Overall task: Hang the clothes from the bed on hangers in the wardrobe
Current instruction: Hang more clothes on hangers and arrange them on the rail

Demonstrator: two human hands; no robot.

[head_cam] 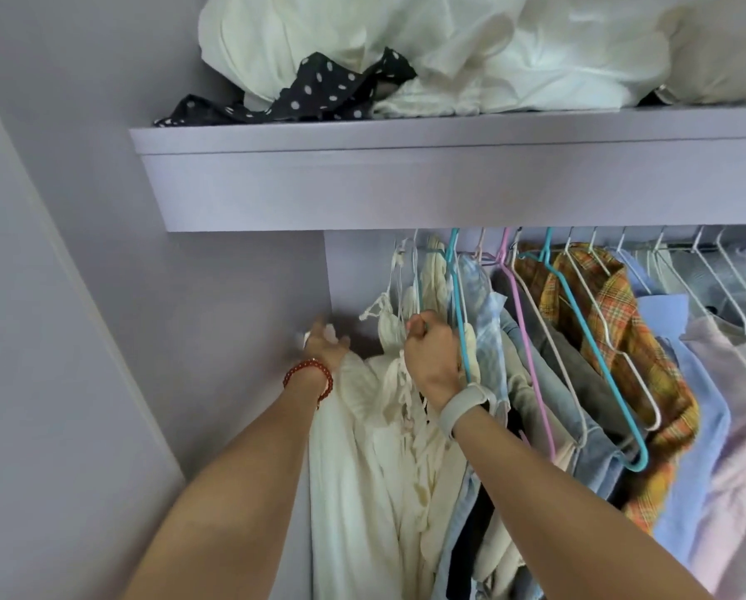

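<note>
1. Right hand, grey watch on the wrist, is fisted around a teal hanger holding the cream dress.
2. Left hand, red bead bracelet, fingers spread loose, holds nothing and sits at the dress's left shoulder beside the wardrobe wall.
3. The dress hangs at the rail's left end, with a little gap to the wall; packed shirts crowd the right.
4. The shelf edge overhangs close above.
</note>
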